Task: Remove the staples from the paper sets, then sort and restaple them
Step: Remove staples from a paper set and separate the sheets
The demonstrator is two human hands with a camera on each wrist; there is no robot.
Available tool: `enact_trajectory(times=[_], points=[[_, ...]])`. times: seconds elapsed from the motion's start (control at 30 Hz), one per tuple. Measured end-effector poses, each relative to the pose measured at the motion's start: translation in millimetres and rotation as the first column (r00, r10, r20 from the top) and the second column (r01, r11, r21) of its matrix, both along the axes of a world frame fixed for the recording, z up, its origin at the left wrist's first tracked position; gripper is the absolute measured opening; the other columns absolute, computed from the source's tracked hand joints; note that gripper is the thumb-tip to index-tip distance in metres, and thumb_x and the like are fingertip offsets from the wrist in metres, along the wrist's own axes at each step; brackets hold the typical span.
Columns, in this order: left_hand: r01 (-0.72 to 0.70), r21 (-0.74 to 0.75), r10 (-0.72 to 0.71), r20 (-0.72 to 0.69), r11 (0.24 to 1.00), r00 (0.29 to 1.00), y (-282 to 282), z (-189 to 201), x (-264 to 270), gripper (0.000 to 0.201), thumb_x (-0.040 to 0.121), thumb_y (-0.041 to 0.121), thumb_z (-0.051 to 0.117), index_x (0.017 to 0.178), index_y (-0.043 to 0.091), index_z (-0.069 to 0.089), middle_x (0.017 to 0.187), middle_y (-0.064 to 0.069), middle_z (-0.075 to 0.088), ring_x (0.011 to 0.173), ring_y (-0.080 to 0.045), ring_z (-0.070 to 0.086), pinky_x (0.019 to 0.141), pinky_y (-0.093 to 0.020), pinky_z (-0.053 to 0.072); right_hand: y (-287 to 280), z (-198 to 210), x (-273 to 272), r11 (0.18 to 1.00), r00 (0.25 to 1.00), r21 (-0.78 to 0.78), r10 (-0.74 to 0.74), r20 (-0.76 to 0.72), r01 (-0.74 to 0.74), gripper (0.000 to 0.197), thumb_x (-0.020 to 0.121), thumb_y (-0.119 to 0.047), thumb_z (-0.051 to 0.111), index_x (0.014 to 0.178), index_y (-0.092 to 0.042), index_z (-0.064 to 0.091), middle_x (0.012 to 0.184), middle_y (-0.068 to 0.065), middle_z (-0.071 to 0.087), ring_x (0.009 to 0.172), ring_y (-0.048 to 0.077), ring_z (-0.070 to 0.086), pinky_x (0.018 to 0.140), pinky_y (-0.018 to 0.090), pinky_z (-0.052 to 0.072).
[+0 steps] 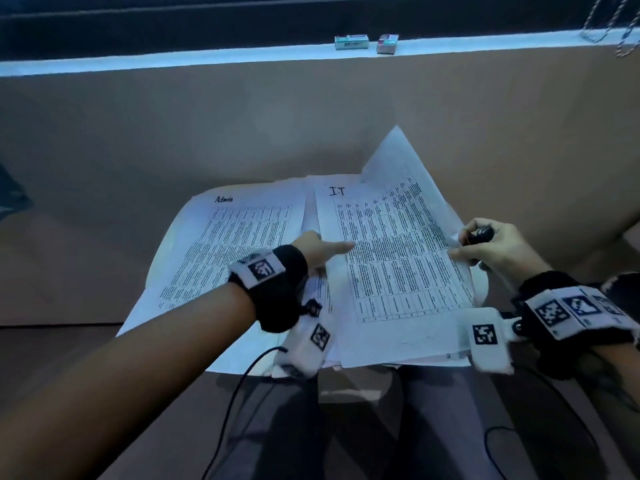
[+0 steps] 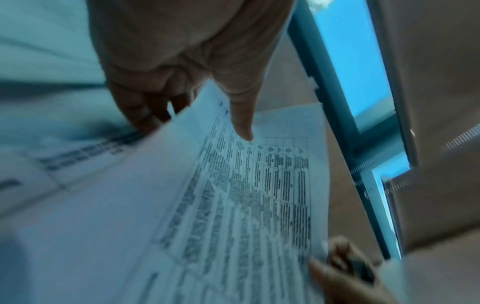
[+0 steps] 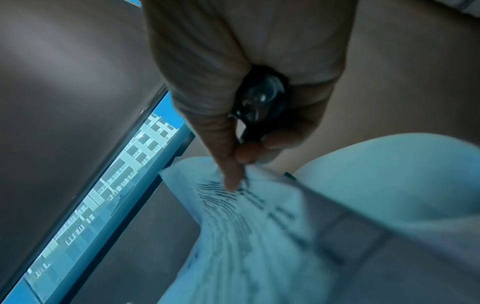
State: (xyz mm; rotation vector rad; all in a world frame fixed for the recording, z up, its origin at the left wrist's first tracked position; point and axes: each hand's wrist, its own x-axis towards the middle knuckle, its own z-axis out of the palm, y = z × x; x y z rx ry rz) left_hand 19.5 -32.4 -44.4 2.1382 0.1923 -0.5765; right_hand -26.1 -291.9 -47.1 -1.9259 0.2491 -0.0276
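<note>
Printed table sheets lie spread on a small white table (image 1: 482, 289). The left pile, marked "Admin" (image 1: 235, 233), lies flat. A sheet marked "I-T" (image 1: 391, 271) is held up between both hands. My left hand (image 1: 322, 251) pinches its left edge, thumb (image 2: 241, 123) on top and fingers underneath. My right hand (image 1: 464, 247) grips a black staple remover (image 1: 479, 234) and also pinches the sheet's right edge (image 3: 233, 181) with thumb and forefinger. Another sheet (image 1: 394, 150) sticks up behind it. The staple remover (image 3: 259, 102) sits in the palm.
Two small boxes (image 1: 351, 42) (image 1: 387, 44) stand on a pale ledge behind a brown partition. A metal chain (image 1: 623, 32) hangs at the top right. Black cables (image 1: 242, 382) run down from my wrists over my lap.
</note>
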Motion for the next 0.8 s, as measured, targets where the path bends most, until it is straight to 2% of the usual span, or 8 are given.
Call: enact_trajectory(times=[0.13,0.23,0.33,0.43,0.5,0.6,0.73,0.8], points=[[-0.2,-0.259,0.195,-0.046,0.945,0.98,-9,5,19,0.08,0.078,0.027,0.074,0.14,-0.001,0.032,0.137,-0.014,0.045,0.111,-0.028,0.051,0.087,-0.032,0.043,4,-10,-11,0.987,0.993,0.152,0.027,0.115,-0.045,0.031,0.073,0.017,0.065,0.065,-0.009,0.049,0.05,-0.009,0.056,0.043,-0.001,0.047,0.043,0.01,0.037],[-0.266,-0.435,0.293,-0.005,0.86,0.956,-11,3,28,0.037,0.077,-0.002,0.069,0.112,-0.004,0.057,0.103,-0.016,0.064,0.102,-0.029,0.059,0.094,-0.04,0.048,0,-11,-15,0.985,0.989,0.175,-0.01,0.146,-0.016,0.029,0.069,0.011,0.07,0.068,-0.01,0.051,0.054,-0.008,0.058,0.05,0.002,0.051,0.048,0.011,0.042],[-0.187,-0.571,0.291,0.096,0.799,0.952,-15,14,21,0.031,0.079,-0.014,0.061,0.108,-0.004,0.056,0.103,-0.018,0.063,0.093,-0.028,0.062,0.086,-0.034,0.052,-5,-2,-14,0.987,0.963,-0.063,-0.13,0.238,0.148,0.03,0.067,0.005,0.075,0.08,-0.012,0.053,0.08,0.006,0.058,0.075,0.017,0.054,0.062,0.019,0.044],[-0.05,-0.52,0.253,0.328,0.853,0.91,-24,26,12,0.042,0.078,-0.006,0.066,0.119,-0.003,0.056,0.114,-0.017,0.064,0.104,-0.027,0.062,0.094,-0.038,0.049,-5,29,-10,0.83,0.858,-0.356,-0.253,0.447,0.43,0.034,0.075,0.003,0.068,0.105,-0.006,0.055,0.11,0.018,0.055,0.094,0.021,0.049,0.074,0.018,0.031],[0.001,-0.499,0.24,0.419,0.866,0.876,-28,34,9,0.042,0.079,-0.004,0.066,0.119,0.001,0.058,0.113,-0.014,0.066,0.1,-0.026,0.064,0.092,-0.039,0.051,5,63,-7,0.786,0.786,-0.38,-0.207,0.582,0.488,0.043,0.075,-0.002,0.07,0.115,-0.004,0.053,0.12,0.02,0.051,0.103,0.025,0.049,0.078,0.022,0.031],[0.046,-0.548,0.26,0.468,0.835,0.845,-32,54,6,0.039,0.08,-0.009,0.063,0.118,-0.001,0.058,0.108,-0.014,0.065,0.093,-0.024,0.064,0.079,-0.027,0.055,28,121,0,0.749,0.731,-0.463,-0.042,0.681,0.474,0.058,0.079,-0.009,0.07,0.132,-0.009,0.046,0.137,0.014,0.043,0.118,0.028,0.047,0.088,0.031,0.038],[0.114,-0.576,0.289,0.559,0.809,0.777,-28,85,10,0.039,0.075,-0.002,0.071,0.113,0.003,0.062,0.107,-0.009,0.066,0.096,-0.022,0.063,0.09,-0.036,0.05,50,181,17,0.635,0.794,-0.687,0.186,0.579,0.352,0.075,0.085,-0.011,0.063,0.148,-0.022,0.023,0.157,0.003,0.015,0.131,0.024,0.04,0.098,0.036,0.039],[0.147,-0.571,0.309,0.622,0.807,0.72,-21,99,13,0.043,0.074,0.0,0.073,0.115,0.0,0.061,0.11,-0.007,0.064,0.095,-0.016,0.065,0.091,-0.032,0.051,53,198,24,0.643,0.798,-0.698,0.22,0.561,0.314,0.072,0.082,-0.011,0.064,0.145,-0.021,0.03,0.155,0.006,0.023,0.131,0.026,0.041,0.102,0.037,0.036]])
